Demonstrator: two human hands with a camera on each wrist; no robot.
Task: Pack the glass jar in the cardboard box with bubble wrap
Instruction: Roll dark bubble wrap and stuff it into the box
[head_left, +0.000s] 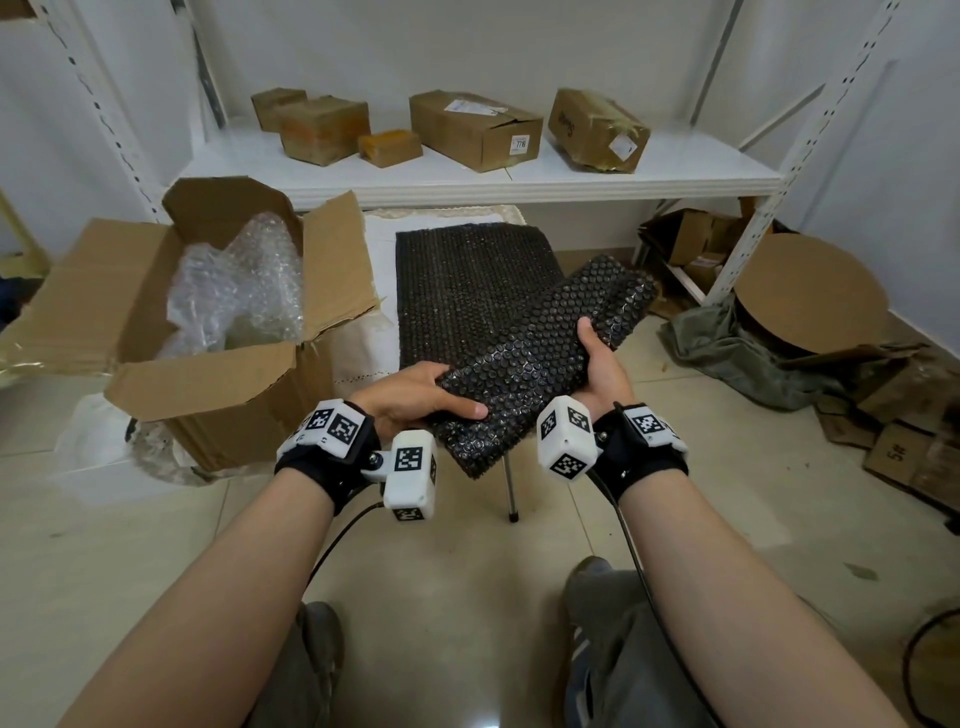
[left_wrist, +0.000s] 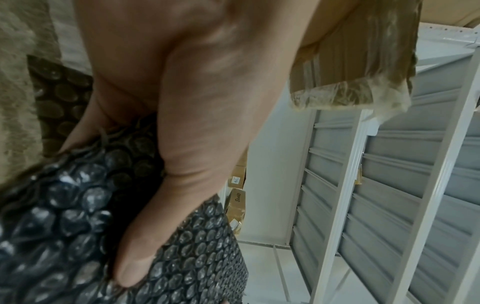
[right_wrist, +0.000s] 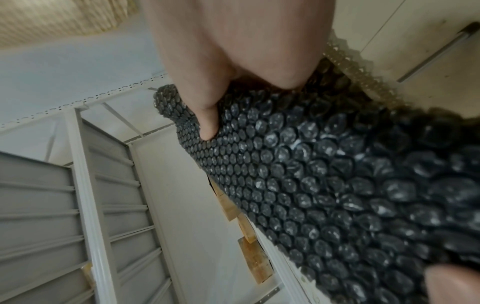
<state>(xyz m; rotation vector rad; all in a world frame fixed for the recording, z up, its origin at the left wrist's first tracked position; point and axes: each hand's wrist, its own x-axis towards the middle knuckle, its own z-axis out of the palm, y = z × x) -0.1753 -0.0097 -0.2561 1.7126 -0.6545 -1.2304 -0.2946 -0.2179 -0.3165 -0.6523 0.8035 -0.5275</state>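
Both hands hold a long bundle of black bubble wrap (head_left: 540, 353) above the floor, slanting from near left to far right. My left hand (head_left: 415, 395) grips its near end, thumb (left_wrist: 145, 236) lying across the top. My right hand (head_left: 602, 358) grips its right side with the thumb (right_wrist: 207, 123) pressed into the bubbles. Whatever is inside the bundle (right_wrist: 337, 195) is hidden; no glass shows. The open cardboard box (head_left: 218, 384) stands to the left, with clear bubble wrap (head_left: 244, 291) inside. A second black bubble sheet (head_left: 457, 280) lies flat beyond the hands.
A white metal shelf (head_left: 467, 176) at the back carries several closed cardboard boxes (head_left: 472, 127). Flattened cardboard, a round cardboard disc (head_left: 810, 291) and a grey-green cloth (head_left: 737, 348) clutter the right floor. A thin metal leg (head_left: 511, 488) stands under the bundle. My knees are near the bottom edge.
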